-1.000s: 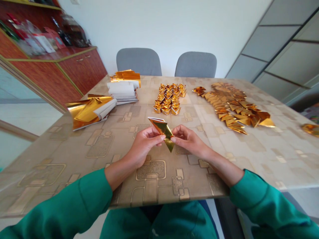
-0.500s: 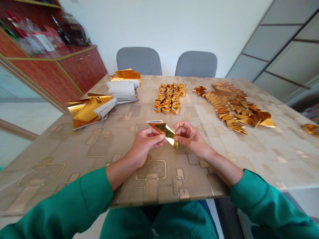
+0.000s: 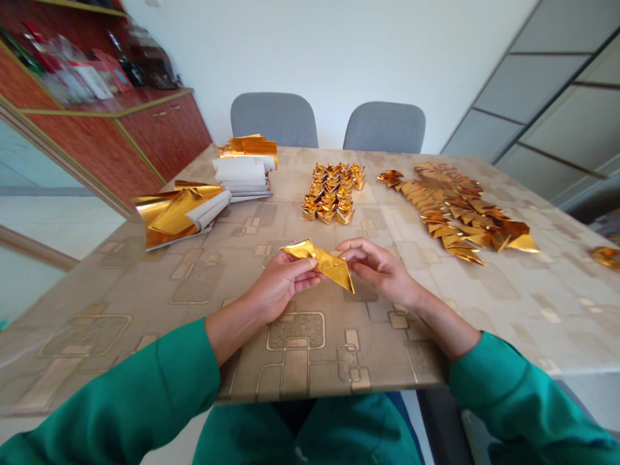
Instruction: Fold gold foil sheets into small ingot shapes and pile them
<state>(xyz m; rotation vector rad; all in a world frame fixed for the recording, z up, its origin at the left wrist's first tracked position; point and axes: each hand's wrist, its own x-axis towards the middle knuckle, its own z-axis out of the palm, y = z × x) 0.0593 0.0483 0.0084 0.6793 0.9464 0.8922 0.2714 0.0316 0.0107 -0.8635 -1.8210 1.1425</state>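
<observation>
A folded piece of gold foil paper (image 3: 325,263) is held above the table, its pointed right end tilted down. My left hand (image 3: 290,274) grips its left part, thumb on top and fingers underneath. Close to the right part is my right hand (image 3: 375,265), with fingers bent and thumb apart from the paper. Its fingertips are at the upper edge; whether they touch is hard to tell. Beyond my hands stand rows of folded gold ingot shapes (image 3: 329,194). Many flat folded gold pieces (image 3: 450,206) lie overlapping at the right.
A patterned cloth covers the table (image 3: 203,342). At the left are gold foil sheets (image 3: 179,210) and a stack of white-backed sheets (image 3: 242,175). Another gold piece (image 3: 608,256) lies at the far right. Two grey chairs (image 3: 274,119) stand behind, beside a wooden cabinet (image 3: 159,139).
The paper's open flap now lies folded flat, and its gold face is turned up. My right thumb has come off the paper, while my left hand keeps its grip.
</observation>
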